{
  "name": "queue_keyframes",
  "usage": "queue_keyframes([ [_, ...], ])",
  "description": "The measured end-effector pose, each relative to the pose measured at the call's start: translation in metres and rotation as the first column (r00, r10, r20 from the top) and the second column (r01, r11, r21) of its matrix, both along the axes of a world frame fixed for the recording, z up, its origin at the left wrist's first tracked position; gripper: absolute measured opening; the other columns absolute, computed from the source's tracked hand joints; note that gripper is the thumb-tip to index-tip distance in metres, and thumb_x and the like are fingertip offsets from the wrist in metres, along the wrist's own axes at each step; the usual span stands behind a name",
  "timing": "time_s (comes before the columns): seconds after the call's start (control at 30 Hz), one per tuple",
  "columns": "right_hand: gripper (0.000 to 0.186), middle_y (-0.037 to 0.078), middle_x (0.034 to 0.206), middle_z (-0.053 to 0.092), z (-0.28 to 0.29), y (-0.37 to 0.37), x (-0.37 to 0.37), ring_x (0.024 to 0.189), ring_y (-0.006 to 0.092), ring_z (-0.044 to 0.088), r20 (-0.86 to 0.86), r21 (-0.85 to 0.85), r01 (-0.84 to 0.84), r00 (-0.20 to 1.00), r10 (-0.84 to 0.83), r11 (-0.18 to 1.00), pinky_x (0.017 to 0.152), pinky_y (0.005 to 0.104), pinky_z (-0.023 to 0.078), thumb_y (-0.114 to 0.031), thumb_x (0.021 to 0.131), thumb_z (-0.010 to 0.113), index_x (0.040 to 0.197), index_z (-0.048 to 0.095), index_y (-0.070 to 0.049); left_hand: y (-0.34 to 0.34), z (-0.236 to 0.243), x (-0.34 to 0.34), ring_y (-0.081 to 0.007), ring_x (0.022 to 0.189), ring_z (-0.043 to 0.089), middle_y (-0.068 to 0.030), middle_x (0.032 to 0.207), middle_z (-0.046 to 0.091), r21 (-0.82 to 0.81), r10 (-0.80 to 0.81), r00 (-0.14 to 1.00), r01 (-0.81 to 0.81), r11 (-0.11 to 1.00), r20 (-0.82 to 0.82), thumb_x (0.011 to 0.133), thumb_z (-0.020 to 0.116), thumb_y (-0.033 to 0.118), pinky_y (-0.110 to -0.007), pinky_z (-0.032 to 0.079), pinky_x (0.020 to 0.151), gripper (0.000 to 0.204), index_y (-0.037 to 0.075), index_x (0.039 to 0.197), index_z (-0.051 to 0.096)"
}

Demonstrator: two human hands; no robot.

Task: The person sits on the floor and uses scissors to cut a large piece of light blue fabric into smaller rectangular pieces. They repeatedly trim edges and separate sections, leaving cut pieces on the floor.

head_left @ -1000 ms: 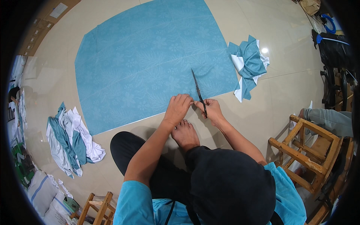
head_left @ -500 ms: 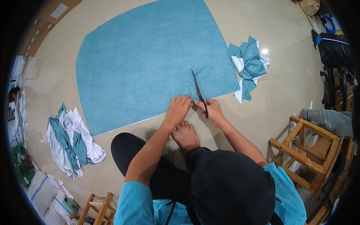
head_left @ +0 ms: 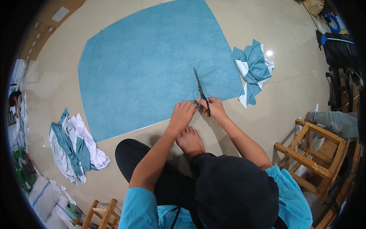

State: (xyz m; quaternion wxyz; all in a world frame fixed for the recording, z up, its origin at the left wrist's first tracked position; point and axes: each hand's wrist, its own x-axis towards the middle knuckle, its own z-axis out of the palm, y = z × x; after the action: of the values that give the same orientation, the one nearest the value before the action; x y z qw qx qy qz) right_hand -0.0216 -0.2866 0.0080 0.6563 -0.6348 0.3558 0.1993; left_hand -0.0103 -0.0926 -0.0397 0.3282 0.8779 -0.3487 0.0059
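- Two hands, left [head_left: 183,114] and right [head_left: 214,110], are parting slightly, a dark teal fold [head_left: 196,102] now showing between; work is apparently staying at the near edge.
- Left fingers are curling there; grip can't be told.
- Right fingers are closing around scissors [head_left: 200,87], blades pointing away over the fabric.
- Teal leaf-print fabric [head_left: 152,68] is lying mostly flat on tiled floor [head_left: 297,91], faintly creased, white-edged.
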Motion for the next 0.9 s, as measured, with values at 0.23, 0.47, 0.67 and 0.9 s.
queue_keyframes([
  [0.23,0.042,-0.001,0.064,0.056,-0.0054,0.001,-0.0013,0.048,0.009,0.05,0.011,-0.033,-0.011,1.0,0.011,0.999,0.043,0.0266,0.036,-0.037,0.087,0.091,0.078,0.063,-0.006,-0.0006,-0.0018,-0.0006,-0.0271,0.107,0.063,-0.0055,0.114,0.065,0.014,-0.004,1.0,0.004,1.0,0.017,0.099,0.073,0.018,-0.043,0.046,0.088,0.017,0.01,0.113,0.066],
  [0.47,0.041,-0.001,0.064,0.057,-0.0077,0.001,-0.0025,0.047,0.0079,0.05,0.018,-0.031,0.0,1.0,0.001,1.0,0.042,0.0253,0.036,-0.036,0.087,0.091,0.079,0.064,-0.005,-0.0001,-0.0014,-0.0005,-0.0271,0.108,0.062,-0.005,0.116,0.065,0.024,-0.01,1.0,0.01,1.0,0.006,0.1,0.072,0.019,-0.043,0.045,0.088,0.017,0.011,0.113,0.065],
  [0.67,0.041,0.0,0.064,0.057,-0.0079,0.0002,-0.0039,0.047,0.008,0.051,0.035,-0.043,-0.022,0.999,0.023,0.999,0.042,0.0248,0.036,-0.035,0.088,0.09,0.08,0.066,-0.004,-0.0007,-0.0019,-0.0003,-0.0269,0.108,0.062,-0.005,0.116,0.065,0.017,-0.008,1.0,0.008,1.0,0.011,0.1,0.072,0.018,-0.043,0.045,0.088,0.017,0.011,0.113,0.065],
  [0.9,0.045,0.003,0.064,0.058,-0.0032,-0.0013,0.005,0.048,0.0115,0.052,0.022,-0.028,0.0,1.0,0.001,1.0,0.043,0.0292,0.038,-0.036,0.083,0.093,0.075,0.06,-0.007,-0.0001,-0.0008,-0.0011,-0.0267,0.107,0.062,-0.0052,0.114,0.065,0.025,-0.007,1.0,0.007,1.0,0.0,0.1,0.072,0.018,-0.043,0.045,0.088,0.016,0.011,0.113,0.066],
])
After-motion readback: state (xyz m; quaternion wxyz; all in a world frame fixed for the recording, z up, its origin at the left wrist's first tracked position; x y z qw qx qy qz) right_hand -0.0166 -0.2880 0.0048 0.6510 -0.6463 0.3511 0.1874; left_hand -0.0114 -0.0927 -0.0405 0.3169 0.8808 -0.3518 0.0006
